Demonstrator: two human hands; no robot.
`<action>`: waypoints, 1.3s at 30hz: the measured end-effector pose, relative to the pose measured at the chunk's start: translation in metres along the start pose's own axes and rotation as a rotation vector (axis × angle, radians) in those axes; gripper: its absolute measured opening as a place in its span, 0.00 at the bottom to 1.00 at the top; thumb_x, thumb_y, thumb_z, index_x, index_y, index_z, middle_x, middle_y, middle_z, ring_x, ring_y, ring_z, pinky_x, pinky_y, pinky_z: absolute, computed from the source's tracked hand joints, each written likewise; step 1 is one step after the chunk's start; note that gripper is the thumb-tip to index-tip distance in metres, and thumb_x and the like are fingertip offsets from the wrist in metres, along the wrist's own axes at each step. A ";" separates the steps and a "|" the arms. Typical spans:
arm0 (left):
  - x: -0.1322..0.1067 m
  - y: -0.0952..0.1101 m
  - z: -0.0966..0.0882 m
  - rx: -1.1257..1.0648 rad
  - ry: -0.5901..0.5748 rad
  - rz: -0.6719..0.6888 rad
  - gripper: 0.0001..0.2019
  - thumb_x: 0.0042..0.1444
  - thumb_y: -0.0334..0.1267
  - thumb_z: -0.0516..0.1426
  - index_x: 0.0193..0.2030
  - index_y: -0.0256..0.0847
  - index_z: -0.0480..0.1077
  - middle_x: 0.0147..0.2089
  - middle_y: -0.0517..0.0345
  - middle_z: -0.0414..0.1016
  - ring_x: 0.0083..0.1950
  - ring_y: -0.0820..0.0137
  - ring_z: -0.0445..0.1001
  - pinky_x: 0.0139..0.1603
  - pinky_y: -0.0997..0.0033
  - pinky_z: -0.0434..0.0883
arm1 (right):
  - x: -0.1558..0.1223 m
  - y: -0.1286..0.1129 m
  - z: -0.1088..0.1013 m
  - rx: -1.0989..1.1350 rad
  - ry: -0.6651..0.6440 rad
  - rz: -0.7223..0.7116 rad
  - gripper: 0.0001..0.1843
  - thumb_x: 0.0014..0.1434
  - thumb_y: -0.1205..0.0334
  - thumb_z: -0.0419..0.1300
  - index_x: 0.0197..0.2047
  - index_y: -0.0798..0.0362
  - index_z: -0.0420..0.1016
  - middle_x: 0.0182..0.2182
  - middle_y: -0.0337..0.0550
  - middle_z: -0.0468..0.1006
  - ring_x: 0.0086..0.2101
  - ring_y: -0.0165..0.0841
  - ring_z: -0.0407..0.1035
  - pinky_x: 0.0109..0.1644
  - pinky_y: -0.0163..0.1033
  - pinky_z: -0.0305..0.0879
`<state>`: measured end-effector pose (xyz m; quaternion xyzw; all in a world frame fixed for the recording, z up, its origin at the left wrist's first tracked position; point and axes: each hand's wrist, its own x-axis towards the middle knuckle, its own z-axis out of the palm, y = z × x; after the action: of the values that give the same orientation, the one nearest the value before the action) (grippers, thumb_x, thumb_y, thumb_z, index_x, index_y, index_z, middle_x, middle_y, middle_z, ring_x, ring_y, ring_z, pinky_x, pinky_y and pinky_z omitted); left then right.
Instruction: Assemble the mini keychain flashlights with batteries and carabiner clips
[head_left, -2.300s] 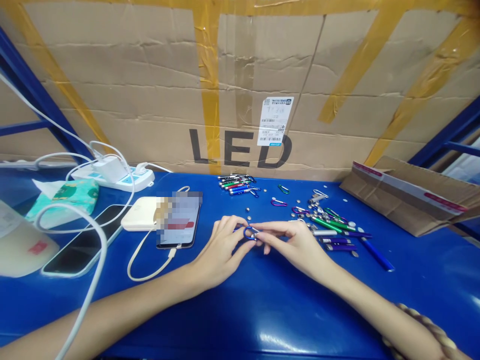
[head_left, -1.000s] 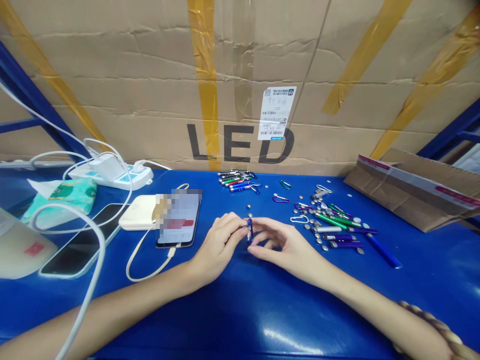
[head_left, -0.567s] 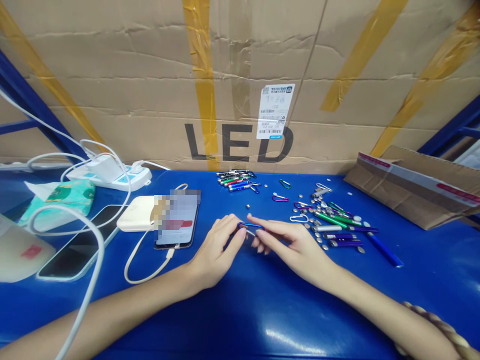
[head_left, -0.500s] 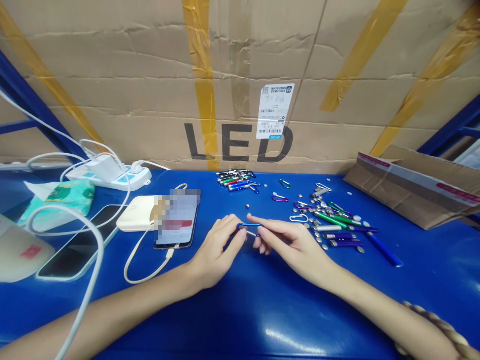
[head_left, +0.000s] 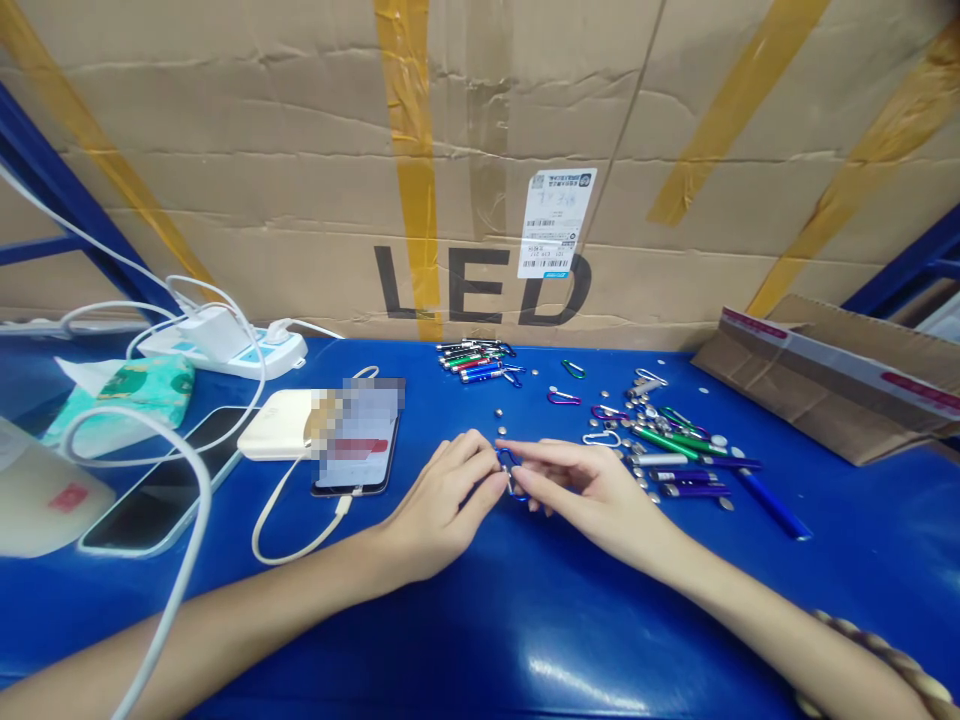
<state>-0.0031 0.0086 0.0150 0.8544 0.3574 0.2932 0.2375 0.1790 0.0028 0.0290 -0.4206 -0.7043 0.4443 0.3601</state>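
A small blue carabiner is held upright between my two hands, above the blue tabletop. My left hand pinches it from the left with thumb and fingers. From the other side, the thumb and forefinger of my right hand grip it too. My fingers cover part of the carabiner. Beyond the fingertips lie small round metal button cells. To the right of my right hand is a loose pile with green pen-shaped tubes, purple tubes and a white carabiner.
Assembled pen-shaped pieces lie in a row at the back. A phone with a cream power bank, another phone and a power strip occupy the left. An open cardboard box stands right; a large carton walls the back.
The blue carabiner has turned from lying crosswise to standing upright between my fingers. My hands have drawn slightly rightward, and the camera view has shifted a little.
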 end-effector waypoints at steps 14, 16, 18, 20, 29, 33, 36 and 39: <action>0.000 -0.002 0.003 0.015 0.069 -0.015 0.08 0.63 0.37 0.46 0.38 0.41 0.64 0.38 0.59 0.65 0.40 0.71 0.66 0.43 0.68 0.60 | 0.006 -0.002 -0.002 0.372 0.081 0.232 0.18 0.41 0.56 0.69 0.30 0.58 0.69 0.24 0.37 0.74 0.25 0.23 0.70 0.32 0.28 0.69; 0.000 -0.004 0.004 0.005 0.109 -0.021 0.08 0.63 0.37 0.46 0.40 0.42 0.65 0.39 0.59 0.66 0.41 0.71 0.67 0.43 0.67 0.60 | 0.007 -0.001 -0.003 0.370 0.058 0.244 0.19 0.40 0.56 0.69 0.32 0.58 0.69 0.24 0.38 0.75 0.27 0.25 0.72 0.33 0.29 0.69; 0.000 -0.005 0.004 -0.013 0.137 -0.038 0.08 0.63 0.37 0.47 0.42 0.43 0.65 0.39 0.58 0.67 0.41 0.71 0.67 0.43 0.67 0.61 | 0.007 0.001 -0.003 0.364 0.042 0.257 0.20 0.41 0.56 0.69 0.34 0.58 0.70 0.25 0.40 0.76 0.28 0.27 0.73 0.33 0.30 0.70; 0.001 -0.005 0.004 -0.029 0.137 -0.058 0.07 0.62 0.37 0.48 0.41 0.42 0.65 0.38 0.59 0.67 0.39 0.71 0.67 0.42 0.68 0.61 | 0.007 0.002 -0.002 0.359 0.022 0.268 0.22 0.42 0.54 0.68 0.37 0.59 0.70 0.26 0.41 0.77 0.28 0.29 0.74 0.34 0.31 0.71; 0.001 -0.004 0.003 0.024 0.139 -0.125 0.05 0.63 0.36 0.47 0.41 0.44 0.63 0.37 0.62 0.68 0.38 0.71 0.66 0.41 0.69 0.60 | 0.004 -0.001 -0.006 0.341 -0.081 0.211 0.24 0.54 0.46 0.57 0.42 0.59 0.74 0.28 0.42 0.74 0.24 0.24 0.69 0.30 0.32 0.69; 0.000 -0.004 0.003 0.054 0.133 -0.121 0.06 0.63 0.36 0.46 0.41 0.45 0.63 0.39 0.62 0.69 0.39 0.72 0.67 0.42 0.69 0.59 | 0.004 -0.002 -0.011 0.147 -0.187 0.173 0.20 0.58 0.49 0.54 0.34 0.60 0.74 0.26 0.41 0.72 0.25 0.23 0.67 0.34 0.30 0.66; 0.000 -0.004 0.003 0.098 0.116 -0.109 0.07 0.64 0.36 0.45 0.41 0.45 0.63 0.39 0.62 0.69 0.39 0.71 0.67 0.41 0.69 0.59 | 0.002 -0.002 -0.013 -0.006 -0.261 0.148 0.19 0.60 0.51 0.51 0.34 0.59 0.74 0.25 0.40 0.72 0.26 0.23 0.66 0.35 0.30 0.63; -0.001 -0.003 0.003 0.157 0.104 -0.079 0.09 0.64 0.36 0.43 0.41 0.43 0.64 0.39 0.60 0.69 0.38 0.71 0.67 0.39 0.69 0.60 | 0.000 -0.006 -0.013 -0.076 -0.303 0.138 0.20 0.62 0.52 0.50 0.31 0.59 0.72 0.22 0.38 0.70 0.25 0.24 0.64 0.33 0.29 0.60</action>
<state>-0.0032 0.0094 0.0111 0.8393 0.4246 0.2984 0.1622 0.1883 0.0055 0.0392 -0.4098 -0.7362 0.4992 0.2022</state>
